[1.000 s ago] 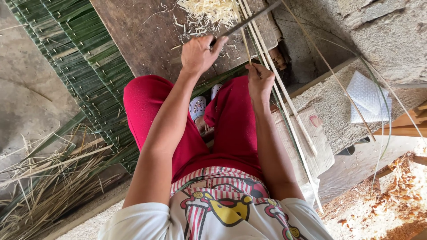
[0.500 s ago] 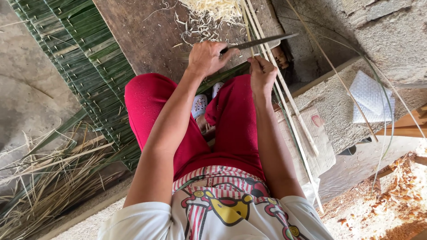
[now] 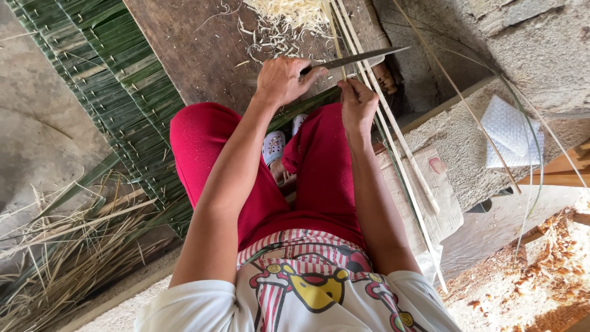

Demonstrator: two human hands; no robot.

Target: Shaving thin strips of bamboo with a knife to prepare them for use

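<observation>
Knife (image 3: 356, 59) gripped in left hand (image 3: 281, 80), right hand (image 3: 357, 106) pinching bamboo strip (image 3: 337, 43)

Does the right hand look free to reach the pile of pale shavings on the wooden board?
Probably not: the right hand grips a thin pale strip, and the knife blade lies between it and the shavings.

Red trousers (image 3: 319, 160); green woven leaf mat (image 3: 117, 80); pale strips (image 3: 393, 154); red-striped white shirt (image 3: 295, 289)

Left of the grip lies a mat of green woven leaf strips (image 3: 104, 92), with dry straw (image 3: 67, 246) nearer the body. Pale shavings (image 3: 289, 15) sit beyond; a white cloth (image 3: 510, 132) rests far right.
</observation>
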